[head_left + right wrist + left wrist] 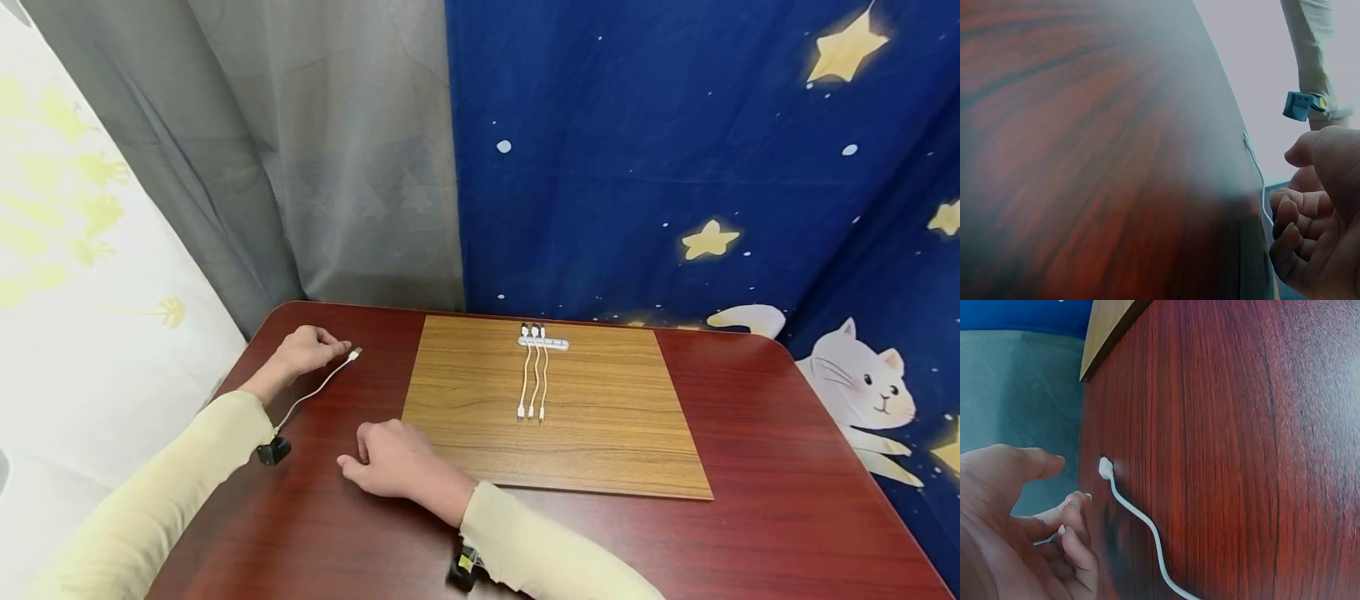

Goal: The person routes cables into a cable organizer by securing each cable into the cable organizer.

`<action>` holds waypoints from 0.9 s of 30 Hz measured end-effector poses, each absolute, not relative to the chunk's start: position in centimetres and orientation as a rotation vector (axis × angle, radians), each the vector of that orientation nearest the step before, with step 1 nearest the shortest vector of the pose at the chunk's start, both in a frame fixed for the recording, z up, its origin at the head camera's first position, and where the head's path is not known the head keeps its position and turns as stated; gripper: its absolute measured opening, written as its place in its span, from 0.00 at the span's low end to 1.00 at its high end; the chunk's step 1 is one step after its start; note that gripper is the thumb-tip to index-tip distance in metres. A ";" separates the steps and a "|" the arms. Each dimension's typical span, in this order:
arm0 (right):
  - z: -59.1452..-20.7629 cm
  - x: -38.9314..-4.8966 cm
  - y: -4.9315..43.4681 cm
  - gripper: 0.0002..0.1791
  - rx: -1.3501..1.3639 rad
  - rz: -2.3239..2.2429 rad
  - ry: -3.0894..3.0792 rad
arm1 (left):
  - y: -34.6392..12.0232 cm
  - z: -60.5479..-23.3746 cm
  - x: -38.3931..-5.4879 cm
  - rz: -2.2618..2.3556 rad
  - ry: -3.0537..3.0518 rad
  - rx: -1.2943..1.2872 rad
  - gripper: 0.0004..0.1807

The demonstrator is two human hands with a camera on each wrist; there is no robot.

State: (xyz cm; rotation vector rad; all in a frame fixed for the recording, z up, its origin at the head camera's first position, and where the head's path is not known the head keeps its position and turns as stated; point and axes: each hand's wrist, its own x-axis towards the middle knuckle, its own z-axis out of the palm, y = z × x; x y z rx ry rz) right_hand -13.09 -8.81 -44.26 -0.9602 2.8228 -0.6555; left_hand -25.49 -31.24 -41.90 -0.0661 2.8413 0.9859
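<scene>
A loose white USB cable (pixel 321 390) lies on the left side of the dark red table. My left hand (pixel 303 350) is just beside its far plug (pixel 354 355). In the left wrist view, thumb and fingers are apart with nothing between them, and the plug (pixel 1105 467) lies on the table past the fingertips. Nearer to me, my right hand (pixel 393 458) is by the left front corner of a wooden board (pixel 465 400), its fingers loosely curled and holding nothing. On the board, three short white cables (pixel 537 379) run from a pale slotted cable holder (pixel 555 342).
Around the board extends the reddish table (pixel 780 450). Behind the table hang a grey curtain (pixel 360 167) and a blue star-patterned curtain (pixel 600 167). A white patterned surface (pixel 90 250) stands to the left. Each wrist carries a small black camera.
</scene>
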 end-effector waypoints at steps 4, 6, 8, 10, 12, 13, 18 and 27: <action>-44.3 -13.0 -9.9 0.21 -0.934 -0.632 2.818 | -31.7 -41.9 -25.8 1.000 2.817 -0.060 0.23; -44.3 -13.1 -10.3 0.21 -0.925 -0.623 2.823 | -31.9 -41.8 -25.9 1.001 2.814 -0.042 0.23; -44.3 -13.1 -10.8 0.21 -0.919 -0.617 2.823 | -32.2 -41.7 -26.1 0.996 2.811 -0.025 0.22; -44.3 -13.1 -11.3 0.21 -0.915 -0.605 2.822 | -32.3 -41.6 -26.3 0.983 2.810 -0.001 0.22; -44.2 -13.2 -11.8 0.21 -0.910 -0.582 2.821 | -32.4 -41.5 -26.5 0.974 2.805 0.020 0.21; -44.3 -13.1 -12.0 0.21 -0.907 -0.570 2.820 | -32.4 -41.4 -26.5 0.972 2.800 0.028 0.20; -44.4 -13.2 -13.1 0.22 -0.892 -0.524 2.834 | -32.4 -41.1 -27.1 0.944 2.766 0.071 0.20; -44.6 -13.7 -14.3 0.23 -0.877 -0.519 2.830 | -33.0 -41.0 -27.7 0.922 2.711 0.080 0.22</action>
